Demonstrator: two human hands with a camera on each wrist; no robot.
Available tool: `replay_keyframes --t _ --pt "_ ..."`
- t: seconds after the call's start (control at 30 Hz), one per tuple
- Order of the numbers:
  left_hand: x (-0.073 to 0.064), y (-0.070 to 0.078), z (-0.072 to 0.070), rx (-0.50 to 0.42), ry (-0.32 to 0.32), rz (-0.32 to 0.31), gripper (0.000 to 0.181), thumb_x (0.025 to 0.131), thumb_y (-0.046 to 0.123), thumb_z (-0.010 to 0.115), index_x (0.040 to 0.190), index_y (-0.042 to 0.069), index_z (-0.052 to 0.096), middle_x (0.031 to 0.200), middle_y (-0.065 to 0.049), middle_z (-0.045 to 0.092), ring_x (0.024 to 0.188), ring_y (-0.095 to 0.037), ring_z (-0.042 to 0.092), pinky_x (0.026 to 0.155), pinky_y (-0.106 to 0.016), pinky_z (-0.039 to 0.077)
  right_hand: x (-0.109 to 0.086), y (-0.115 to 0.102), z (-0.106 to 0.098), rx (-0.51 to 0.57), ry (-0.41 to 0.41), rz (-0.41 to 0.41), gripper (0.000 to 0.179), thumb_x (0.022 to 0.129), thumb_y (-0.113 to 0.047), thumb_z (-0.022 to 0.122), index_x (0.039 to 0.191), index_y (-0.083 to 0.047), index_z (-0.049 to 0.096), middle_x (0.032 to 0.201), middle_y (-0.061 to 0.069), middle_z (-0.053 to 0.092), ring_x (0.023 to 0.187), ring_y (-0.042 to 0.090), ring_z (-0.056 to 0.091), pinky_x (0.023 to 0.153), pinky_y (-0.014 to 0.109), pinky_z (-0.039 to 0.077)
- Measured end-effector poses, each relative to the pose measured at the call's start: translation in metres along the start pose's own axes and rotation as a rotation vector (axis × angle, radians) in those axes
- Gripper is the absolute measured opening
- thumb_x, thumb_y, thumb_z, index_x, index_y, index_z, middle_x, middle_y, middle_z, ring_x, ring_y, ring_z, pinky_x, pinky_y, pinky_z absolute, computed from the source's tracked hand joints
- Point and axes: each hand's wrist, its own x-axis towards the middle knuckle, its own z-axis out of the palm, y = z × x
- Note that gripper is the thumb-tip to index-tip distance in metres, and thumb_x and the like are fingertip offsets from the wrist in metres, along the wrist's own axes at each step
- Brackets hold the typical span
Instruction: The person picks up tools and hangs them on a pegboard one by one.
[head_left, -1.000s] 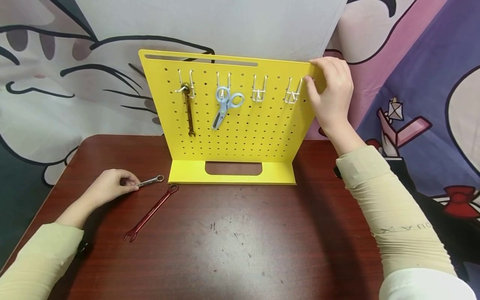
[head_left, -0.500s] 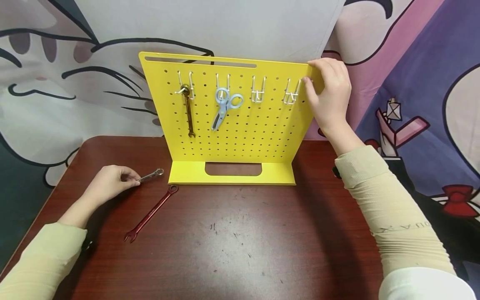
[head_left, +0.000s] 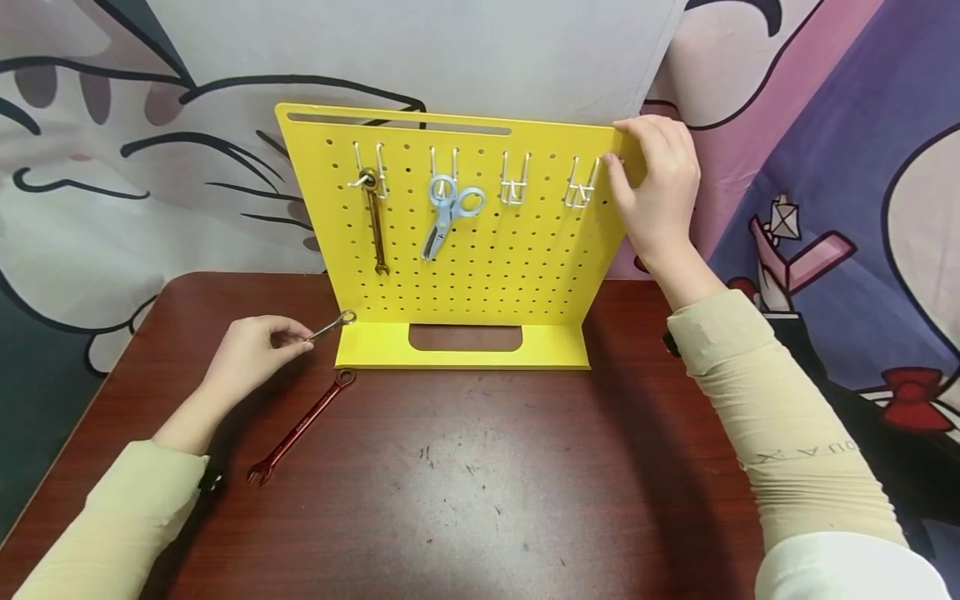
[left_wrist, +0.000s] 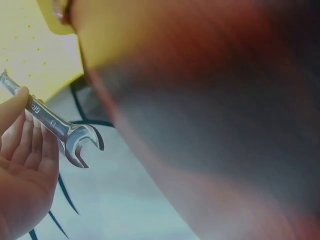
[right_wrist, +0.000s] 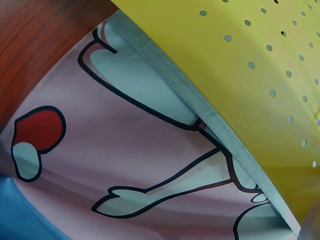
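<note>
Steel wrench [left_wrist: 52, 120]: left fingers [head_left: 283, 323] pinch it beside the pegboard [head_left: 465, 267]; right fingers [head_left: 651, 135] clasp the pegboard's right edge. I judge this transport; next likely calls for lifting.

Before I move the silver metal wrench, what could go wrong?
The left hand pinches the silver metal wrench by its shaft; it might twist or slip. In the head view, its ring end overlaps the left edge of the yellow perforated board and may knock it. A bump could dislodge the light-blue scissors hanging by one handle loop.
</note>
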Motion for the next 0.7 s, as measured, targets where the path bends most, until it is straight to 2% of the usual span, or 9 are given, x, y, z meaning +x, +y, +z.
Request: replay_keyframes --t 0.23,0.47,0.6,0.7 --pt "0.009 0.031 0.008 -0.08 0.038 -0.024 0.01 0.087 0.001 0.085 0.095 0.003 0.082 0.085 -0.012 0.08 0.074 -0.01 0.068 0.067 -0.007 0.047 0.0 0.0 0.001 0.007 0.01 -0.009 0.029 0.101 -0.016 0.069 0.124 0.001 0.073 0.125 0.021 0.071 0.122 0.037 0.061 0.114 0.042 0.044" --pt "0.012 0.057 0.016 -0.209 0.076 -0.023 0.013 0.086 -0.001 0.086 0.098 0.0 0.082 0.09 -0.017 0.08 0.071 0.015 0.059 0.067 -0.002 0.048 0.001 0.0 0.002 0.005 0.006 -0.013 0.029 0.102 -0.016 0.068 0.125 0.001 0.072 0.125 0.022 0.071 0.123 0.037 0.061 0.114 0.042 0.044" --pt "0.014 0.071 0.023 -0.269 0.085 -0.009 0.012 0.086 -0.002 0.085 0.098 0.0 0.082 0.091 -0.018 0.081 0.072 0.017 0.059 0.068 -0.003 0.05 0.0 0.0 0.001 0.007 0.006 0.004 0.028 0.101 -0.015 0.069 0.124 0.0 0.073 0.125 0.021 0.072 0.123 0.036 0.061 0.114 0.041 0.045" --pt "0.016 0.082 0.027 -0.283 0.091 0.001 0.011 0.087 -0.001 0.085 0.098 0.002 0.082 0.091 -0.016 0.081 0.073 0.011 0.062 0.067 -0.006 0.05 0.0 -0.001 0.0 0.023 0.008 0.034 0.027 0.1 -0.015 0.071 0.123 -0.002 0.075 0.125 0.018 0.073 0.124 0.035 0.061 0.114 0.041 0.044"
